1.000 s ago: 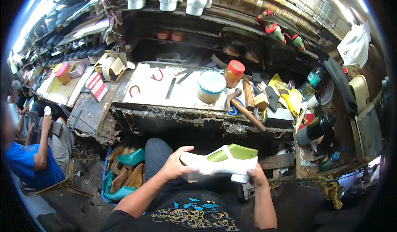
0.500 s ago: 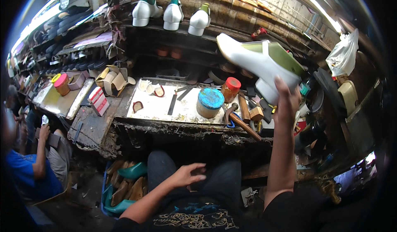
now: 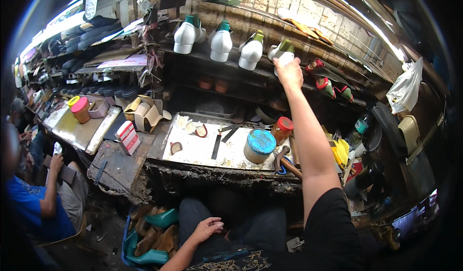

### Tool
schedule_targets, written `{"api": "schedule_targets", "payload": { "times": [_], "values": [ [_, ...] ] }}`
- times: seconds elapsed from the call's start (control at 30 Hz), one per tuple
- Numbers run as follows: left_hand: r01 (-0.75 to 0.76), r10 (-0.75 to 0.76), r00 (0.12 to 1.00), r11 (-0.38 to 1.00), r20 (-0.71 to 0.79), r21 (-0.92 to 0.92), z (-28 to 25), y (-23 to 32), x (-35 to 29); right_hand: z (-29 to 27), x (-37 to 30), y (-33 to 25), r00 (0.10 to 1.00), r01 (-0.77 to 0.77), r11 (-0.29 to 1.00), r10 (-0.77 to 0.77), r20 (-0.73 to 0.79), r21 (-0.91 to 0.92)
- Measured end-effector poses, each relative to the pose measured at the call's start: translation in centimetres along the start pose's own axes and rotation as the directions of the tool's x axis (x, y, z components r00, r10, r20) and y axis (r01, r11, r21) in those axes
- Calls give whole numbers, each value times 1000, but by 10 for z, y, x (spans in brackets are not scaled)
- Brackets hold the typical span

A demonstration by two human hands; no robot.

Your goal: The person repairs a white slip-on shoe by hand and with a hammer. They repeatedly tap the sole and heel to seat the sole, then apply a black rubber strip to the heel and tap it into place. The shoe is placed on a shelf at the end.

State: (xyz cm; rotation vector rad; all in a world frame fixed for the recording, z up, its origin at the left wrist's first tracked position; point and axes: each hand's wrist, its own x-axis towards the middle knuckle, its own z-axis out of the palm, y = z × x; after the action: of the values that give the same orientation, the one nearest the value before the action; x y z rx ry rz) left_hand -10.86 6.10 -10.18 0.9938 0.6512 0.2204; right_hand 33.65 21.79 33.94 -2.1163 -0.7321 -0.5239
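At the upper shelf (image 3: 230, 67), my right hand (image 3: 290, 73) is closed round a white heeled shoe (image 3: 282, 56) with an olive-green shoe last inside it. My fingers hide part of its heel end. To its left stands a row of similar white shoes: one with an olive-green last (image 3: 251, 54), another with a dark green last (image 3: 221, 45), and a third (image 3: 186, 37) at the left end. Low over my lap, my left hand (image 3: 208, 228) rests with its fingers curled in, and nothing shows in them.
Below the shelf, the workbench (image 3: 193, 148) bears a blue-lidded tub (image 3: 260, 145), a red-lidded jar (image 3: 282, 129), a hammer (image 3: 281, 157) and a knife (image 3: 217, 144). A blue crate (image 3: 126, 244) of brown and green shoe lasts is at lower left. Another person (image 3: 41, 208) sits at far left.
My right hand has carried the white shoe from above the bench up and left to the shelf, at the row's right end. My left hand's spread fingers have curled. The view has shifted.
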Motion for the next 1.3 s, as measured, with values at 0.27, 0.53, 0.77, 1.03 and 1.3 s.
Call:
{"api": "schedule_targets", "payload": {
  "times": [0.27, 0.53, 0.77, 1.03, 1.3],
  "values": [
    [108, -100, 993, 987, 67, -122, -1, 8, 10, -75, -53, 64, 884, 449, 893, -442, 151, -12],
    [196, -174, 978, 958, 117, -208, -5, 11, 23, -165, -93, 75, 663, 533, 822, -552, 505, 200],
    [160, -149, 985, 973, 82, -163, 2, 8, 21, -193, -119, 59, 442, 622, 762, -530, 723, 178],
    [137, -132, 990, 982, 45, -127, 4, 5, 15, -186, -150, 65, 317, 740, 658, -524, 790, 140],
    [-406, 495, 863, 565, 98, 718, 35, 236, -20, -195, -150, 61, 280, 748, 654, -468, 838, 115]
  ]
}}
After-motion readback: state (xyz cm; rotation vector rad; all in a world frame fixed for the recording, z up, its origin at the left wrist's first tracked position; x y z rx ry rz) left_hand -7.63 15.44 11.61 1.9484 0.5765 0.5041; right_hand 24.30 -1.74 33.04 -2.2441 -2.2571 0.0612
